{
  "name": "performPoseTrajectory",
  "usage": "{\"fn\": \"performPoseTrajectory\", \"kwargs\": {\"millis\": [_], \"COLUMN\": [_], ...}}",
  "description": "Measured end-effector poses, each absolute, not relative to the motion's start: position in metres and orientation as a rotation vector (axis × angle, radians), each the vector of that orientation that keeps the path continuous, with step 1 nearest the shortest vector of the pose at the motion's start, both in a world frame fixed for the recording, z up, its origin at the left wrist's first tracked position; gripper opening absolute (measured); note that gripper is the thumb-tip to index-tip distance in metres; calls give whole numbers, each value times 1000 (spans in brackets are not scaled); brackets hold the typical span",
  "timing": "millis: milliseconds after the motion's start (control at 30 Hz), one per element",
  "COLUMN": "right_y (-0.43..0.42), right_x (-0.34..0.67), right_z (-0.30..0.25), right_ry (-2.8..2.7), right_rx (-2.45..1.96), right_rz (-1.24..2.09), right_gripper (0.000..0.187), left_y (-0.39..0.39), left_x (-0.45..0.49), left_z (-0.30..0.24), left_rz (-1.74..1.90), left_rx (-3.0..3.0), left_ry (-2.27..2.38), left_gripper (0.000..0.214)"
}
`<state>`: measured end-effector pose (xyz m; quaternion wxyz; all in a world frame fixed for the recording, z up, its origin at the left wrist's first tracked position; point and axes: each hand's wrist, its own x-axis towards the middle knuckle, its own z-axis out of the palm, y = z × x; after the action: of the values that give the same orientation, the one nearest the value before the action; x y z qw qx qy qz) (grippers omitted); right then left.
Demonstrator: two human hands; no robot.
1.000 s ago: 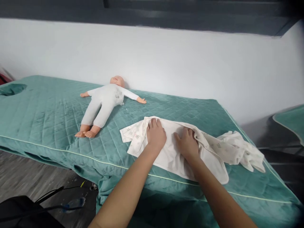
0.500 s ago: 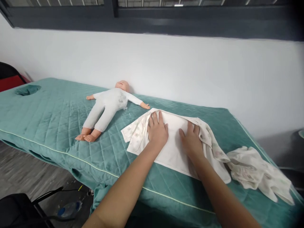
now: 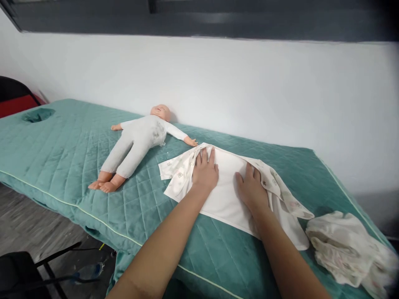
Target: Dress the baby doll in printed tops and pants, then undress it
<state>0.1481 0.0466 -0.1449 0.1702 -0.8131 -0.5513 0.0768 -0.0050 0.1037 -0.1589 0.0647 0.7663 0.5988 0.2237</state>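
A white baby shirt with a small print lies opened out on the green quilted bed cover, its plain inside facing up. Both its sides are folded outward. My left hand rests flat on its left part, fingers spread and pointing toward the far edge. My right hand lies on the right part with fingers apart, the fingertips by the folded printed edge. To the left, a baby doll in a white body suit lies on its back, one arm reaching close to the shirt's far corner.
A crumpled pile of printed white cloth lies to the right on the bed. A white wall runs along the far side. Below on the floor are a plastic bottle and a black chair.
The view has shifted slightly, with the window bars out of sight. Both hands stay on the shirt in nearly the same spots.
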Motion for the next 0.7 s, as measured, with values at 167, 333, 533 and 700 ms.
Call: {"fn": "performPoseTrajectory", "kwargs": {"millis": [167,333,533,700], "right_y": [45,45,49,52], "right_x": [146,146,150,151], "right_z": [-143,-145,-147,-150], "right_ry": [-1540,-1529,-1601,-1650], "right_rx": [-2321,-2299,-2355,-2357], "right_rz": [206,209,276,228], "right_gripper": [72,73,70,68], "left_y": [104,104,109,113], "left_x": [-5,-5,-5,-5], "left_z": [-159,-160,-163,-165], "left_rz": [716,701,552,484], "left_rx": [2319,2294,2253,2273], "left_ry": [1830,1839,1818,1803], "left_gripper": [69,65,66,69]}}
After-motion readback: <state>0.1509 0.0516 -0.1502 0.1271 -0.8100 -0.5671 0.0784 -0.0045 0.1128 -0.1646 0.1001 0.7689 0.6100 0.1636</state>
